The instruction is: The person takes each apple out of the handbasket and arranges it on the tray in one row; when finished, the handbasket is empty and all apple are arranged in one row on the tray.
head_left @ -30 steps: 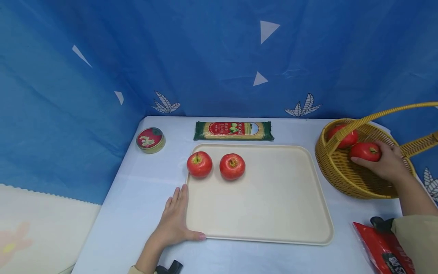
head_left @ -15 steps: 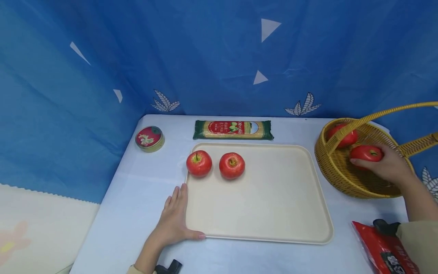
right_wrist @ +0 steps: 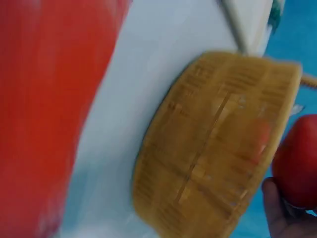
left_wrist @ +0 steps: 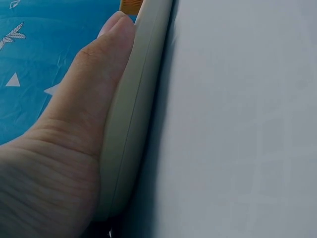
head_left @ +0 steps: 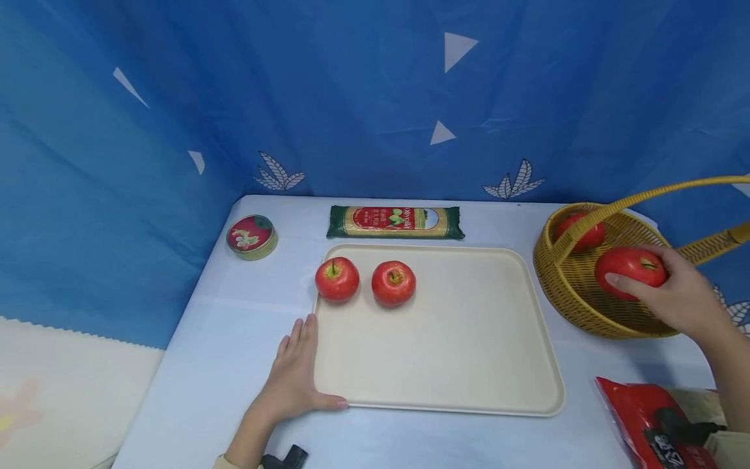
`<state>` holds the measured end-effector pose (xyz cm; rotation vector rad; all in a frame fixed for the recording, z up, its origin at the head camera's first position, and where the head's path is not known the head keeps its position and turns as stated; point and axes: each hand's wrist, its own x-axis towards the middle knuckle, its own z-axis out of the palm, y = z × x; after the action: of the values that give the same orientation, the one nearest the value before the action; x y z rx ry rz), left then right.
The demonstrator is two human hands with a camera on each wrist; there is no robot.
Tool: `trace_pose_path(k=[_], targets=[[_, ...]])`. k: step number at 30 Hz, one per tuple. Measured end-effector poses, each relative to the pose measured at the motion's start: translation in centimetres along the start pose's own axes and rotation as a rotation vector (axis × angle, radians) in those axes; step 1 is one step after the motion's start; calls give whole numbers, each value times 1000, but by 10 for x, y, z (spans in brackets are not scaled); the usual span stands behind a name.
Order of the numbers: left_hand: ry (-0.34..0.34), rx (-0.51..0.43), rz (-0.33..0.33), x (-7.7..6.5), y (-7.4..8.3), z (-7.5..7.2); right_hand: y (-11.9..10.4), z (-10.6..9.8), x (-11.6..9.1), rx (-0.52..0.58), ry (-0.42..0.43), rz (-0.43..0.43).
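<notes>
My right hand [head_left: 685,296] grips a red apple [head_left: 627,270] over the wicker basket [head_left: 562,293]; the right wrist view has this apple [right_wrist: 299,161] above the rim. Another red apple [head_left: 588,236] lies inside the basket, partly behind the handle. My left hand [head_left: 291,384] rests at the near left corner of a cream tray [head_left: 451,345], fingers straight along its left side and thumb along its front edge. Up close in the left wrist view, the thumb [left_wrist: 89,84] lies against the tray's edge. Two red apples [head_left: 336,280] sit in the tray's far left part.
Behind the tray lies a spaghetti packet [head_left: 395,222]. A round tin [head_left: 252,236] stands at the far left. A red bag [head_left: 650,417] lies near my right forearm, in front of the basket. A blue curtain [head_left: 351,98] hangs behind the table.
My right hand has lifted the gripped apple from inside the basket to above it. The left hand stays at the tray's corner.
</notes>
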<state>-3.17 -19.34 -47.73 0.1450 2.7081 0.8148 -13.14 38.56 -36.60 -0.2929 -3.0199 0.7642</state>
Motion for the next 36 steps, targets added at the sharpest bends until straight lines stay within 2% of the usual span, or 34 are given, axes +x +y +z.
trace_pose_path(k=[4, 9, 14, 17, 27, 36], targets=[[7, -1, 2, 0, -1, 0, -21, 3, -16, 91, 50, -36], [-5, 0, -2, 0, -1, 0, -41, 3, -36, 185, 74, -164], [-12, -5, -3, 0, 0, -2, -63, 7, -49, 280, 37, -316], [-11, -3, -2, 0, 1, -2, -75, 12, -53, 273, 2, -344], [-15, -7, -14, 1, 2, -2, -113, 39, -43, 210, -114, -384], [-17, 0, -13, 0, 1, -1, -143, 79, -26, 177, -278, -408]])
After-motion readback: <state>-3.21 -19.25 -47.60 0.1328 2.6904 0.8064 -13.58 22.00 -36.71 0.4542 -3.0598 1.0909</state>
